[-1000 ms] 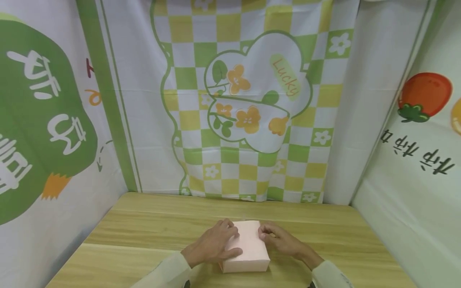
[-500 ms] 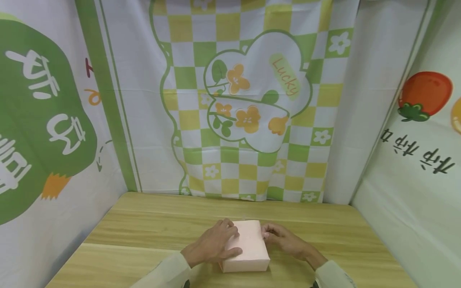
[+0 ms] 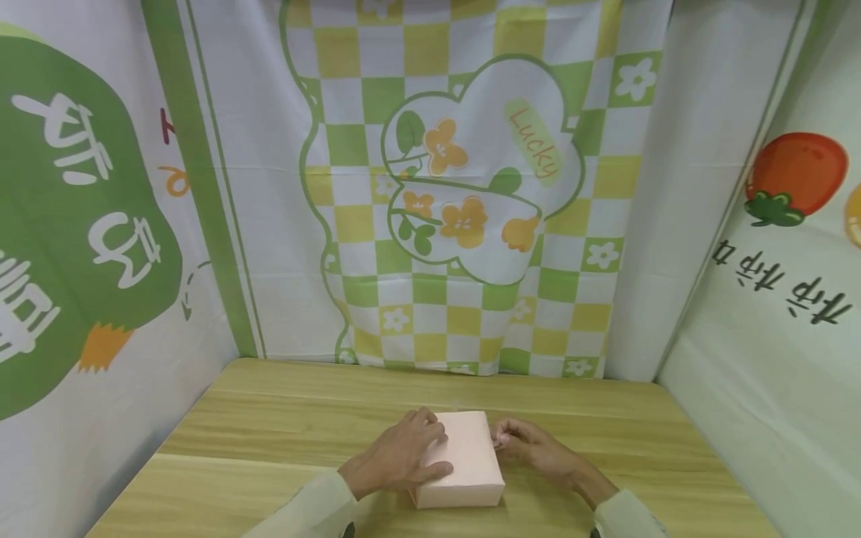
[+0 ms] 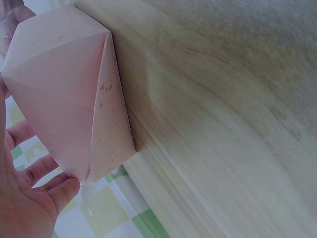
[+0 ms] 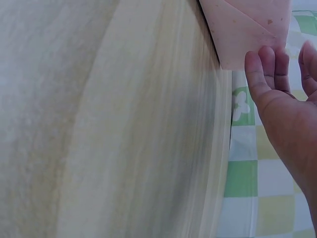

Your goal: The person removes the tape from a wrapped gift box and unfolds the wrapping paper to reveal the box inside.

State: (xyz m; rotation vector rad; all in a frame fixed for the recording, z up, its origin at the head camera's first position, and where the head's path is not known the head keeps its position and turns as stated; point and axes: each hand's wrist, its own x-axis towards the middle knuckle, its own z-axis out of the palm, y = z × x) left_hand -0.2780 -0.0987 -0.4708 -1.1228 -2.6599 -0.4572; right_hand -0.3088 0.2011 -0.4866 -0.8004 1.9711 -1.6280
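Observation:
A box-shaped parcel in pale pink, gold-flecked paper (image 3: 464, 456) lies on the wooden table, its folded left side showing in the left wrist view. My left hand (image 3: 400, 452) rests over its left part, thumb along the top and fingers spread toward the far end. In the left wrist view a bit of clear film (image 4: 87, 198), like tape, juts from the parcel's corner by the little finger. My right hand (image 3: 534, 452) is at the parcel's right side, fingers bent in the head view. Several fingertips (image 5: 267, 54) reach its folded side; whether they hold anything is hidden.
Wooden table top (image 3: 282, 426) surrounds the parcel. A green and yellow checkered cloth (image 3: 464, 321) hangs behind the table's far edge. White printed curtains stand at the left (image 3: 195, 329) and right (image 3: 740, 388).
My right hand has shifted slightly to the right, from the parcel's top right edge to beside its right side. The left hand and the parcel have stayed in place.

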